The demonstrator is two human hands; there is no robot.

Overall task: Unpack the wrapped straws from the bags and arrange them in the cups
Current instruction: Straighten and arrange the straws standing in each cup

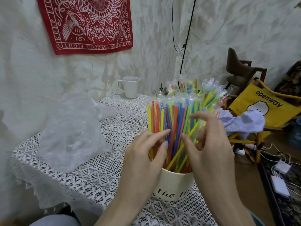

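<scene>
Lace-covered table (91, 180): near cup (175, 185) at front edge packed with straws (172, 121). Left hand (143, 159) and right hand (210, 144) open, fingers spread against straws. Empty bag (71, 128) left; mug (130, 87) at back edge.

Glossy clear-wrapped plastic straws (172, 121) between the hands; smooth ceramic cup (175, 185) beneath; crinkled clear bag (71, 128) left of the left hand (143, 163); lace-covered table (101, 176).

Straws (172, 121) in near cup (175, 185), bags (71, 128) left
</scene>
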